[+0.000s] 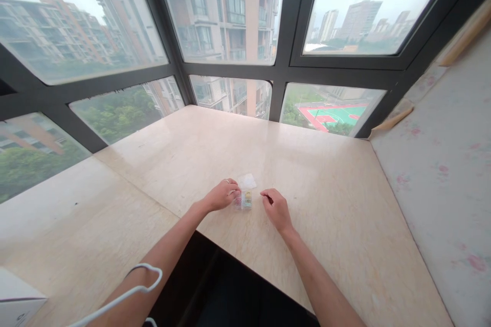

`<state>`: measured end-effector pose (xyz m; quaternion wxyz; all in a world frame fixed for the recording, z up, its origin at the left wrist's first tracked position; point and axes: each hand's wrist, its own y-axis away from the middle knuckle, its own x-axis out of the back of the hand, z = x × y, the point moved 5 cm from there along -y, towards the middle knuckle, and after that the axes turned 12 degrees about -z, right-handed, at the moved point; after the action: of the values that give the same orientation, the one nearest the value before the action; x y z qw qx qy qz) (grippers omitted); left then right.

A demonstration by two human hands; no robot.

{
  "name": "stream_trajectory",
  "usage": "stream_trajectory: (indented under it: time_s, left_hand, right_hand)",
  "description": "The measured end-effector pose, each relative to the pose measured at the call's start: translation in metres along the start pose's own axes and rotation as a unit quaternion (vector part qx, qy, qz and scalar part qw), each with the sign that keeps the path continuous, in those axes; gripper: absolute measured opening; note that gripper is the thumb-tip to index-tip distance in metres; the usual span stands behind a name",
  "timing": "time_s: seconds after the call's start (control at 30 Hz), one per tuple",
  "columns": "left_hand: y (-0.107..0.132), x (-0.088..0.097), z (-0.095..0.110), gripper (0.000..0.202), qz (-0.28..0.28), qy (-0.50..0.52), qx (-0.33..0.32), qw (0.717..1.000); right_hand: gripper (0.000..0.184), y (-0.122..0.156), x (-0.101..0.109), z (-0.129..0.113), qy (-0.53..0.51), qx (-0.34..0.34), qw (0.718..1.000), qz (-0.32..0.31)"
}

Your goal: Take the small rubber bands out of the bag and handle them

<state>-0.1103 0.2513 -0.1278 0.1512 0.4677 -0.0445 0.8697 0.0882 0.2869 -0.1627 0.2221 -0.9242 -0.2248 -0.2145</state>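
Observation:
A small clear plastic box point(246, 200) stands on the pale stone-patterned sill, its see-through lid point(247, 181) tipped open toward the window. Small coloured items lie inside in compartments, yellow and green at the right, pinkish at the left; their kind is too small to tell. My left hand point(222, 195), with a ring on one finger, has its bent fingers closed at the box's left side. To the right of the box and apart from it, my right hand point(277, 210) is curled with thumb and forefinger together. Whatever may be between those fingertips is too small to make out.
The wide sill point(330, 204) runs to dark-framed windows point(282, 56) at the back. A flowered wall point(448, 173) bounds it on the right. At lower left are a white carton point(19, 296) and a white cord point(126, 294) by my left forearm. Below the front edge it is dark.

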Motion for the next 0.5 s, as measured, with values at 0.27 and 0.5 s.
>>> stream_trajectory:
  time_s: [0.27,0.5]
  left_hand:
    - [0.0001,-0.0003,0.0042,0.023,-0.039,-0.021,0.013,0.999]
    - [-0.0002,0.0020,0.0068,0.023,-0.055,-0.024,-0.003,0.998]
  right_hand:
    - [0.020,0.0005,0.0006,-0.0016,-0.002,-0.002,1.000,-0.008]
    - [0.019,0.0010,0.0006,-0.0009,-0.012,-0.007,1.000,-0.012]
